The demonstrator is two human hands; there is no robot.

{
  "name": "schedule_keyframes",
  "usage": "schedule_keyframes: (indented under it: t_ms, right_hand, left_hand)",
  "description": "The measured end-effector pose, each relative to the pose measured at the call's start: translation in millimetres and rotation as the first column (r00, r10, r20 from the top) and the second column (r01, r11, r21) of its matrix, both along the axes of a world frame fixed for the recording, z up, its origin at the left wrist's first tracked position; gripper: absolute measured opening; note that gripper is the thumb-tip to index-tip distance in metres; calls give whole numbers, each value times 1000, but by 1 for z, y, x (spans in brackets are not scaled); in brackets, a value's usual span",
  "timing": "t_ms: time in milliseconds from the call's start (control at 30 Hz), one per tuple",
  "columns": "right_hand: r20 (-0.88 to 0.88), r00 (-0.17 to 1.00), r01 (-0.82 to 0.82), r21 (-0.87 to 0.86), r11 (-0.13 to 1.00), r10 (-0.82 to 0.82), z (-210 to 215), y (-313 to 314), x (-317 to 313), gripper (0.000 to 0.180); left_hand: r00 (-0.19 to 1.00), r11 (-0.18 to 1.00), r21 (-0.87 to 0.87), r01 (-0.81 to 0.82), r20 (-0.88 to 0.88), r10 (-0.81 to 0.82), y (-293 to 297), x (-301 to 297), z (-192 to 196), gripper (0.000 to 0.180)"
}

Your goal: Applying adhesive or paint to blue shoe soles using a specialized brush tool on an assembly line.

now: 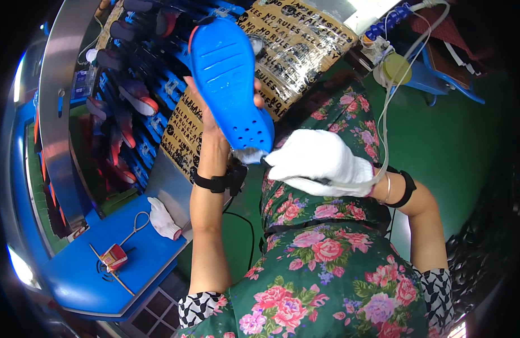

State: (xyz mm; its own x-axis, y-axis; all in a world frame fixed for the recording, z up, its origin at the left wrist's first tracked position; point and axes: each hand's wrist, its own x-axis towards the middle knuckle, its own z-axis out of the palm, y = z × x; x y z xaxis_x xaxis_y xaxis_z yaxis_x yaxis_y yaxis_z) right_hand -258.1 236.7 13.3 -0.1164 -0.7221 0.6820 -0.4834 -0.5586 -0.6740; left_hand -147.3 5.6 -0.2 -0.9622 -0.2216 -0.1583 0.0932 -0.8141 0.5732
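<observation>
Smooth blue desk (147, 253) carries a white knit glove (162, 218); left grip (208, 119) clasps a glossy blue, perforated sole-shaped piece (223, 65); right gloved grip (313, 158) curls, contents unclear.

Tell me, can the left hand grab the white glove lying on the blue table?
Probably not right now: the left hand is holding the blue shoe sole. Nothing seems to cover the white glove on the blue table, though, so only the full hand looks like a problem.
</observation>
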Motion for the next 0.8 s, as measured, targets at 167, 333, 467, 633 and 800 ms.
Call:
schedule_keyframes:
  t_ms: [167, 333, 467, 633, 800]
  right_hand:
    - [202, 975, -106, 28, 994, 98, 1, -9, -11, 17]
    - [-226, 968, -112, 11, 994, 112, -8, -10, -7, 28]
    - [184, 947, -267, -7, 964, 264, 0, -24, -18, 15]
    - [493, 859, -280, 229, 932, 136, 1, -22, -21, 11]
    - [958, 233, -385, 251, 888, -169, 2, -23, -32, 20]
  left_hand:
    - [985, 971, 164, 172, -44, -167, -4, 4, -4, 118]
    - [979, 967, 163, 197, 18, -202, -10, -3, -2, 119]
    - [969, 967, 115, 229, 69, -238, -12, -1, 0, 117]
    - [969, 992, 77, 102, 219, -116, -17, -5, -6, 109]
    - [955, 949, 108, -296, 18, 295, -9, 5, -28, 77]
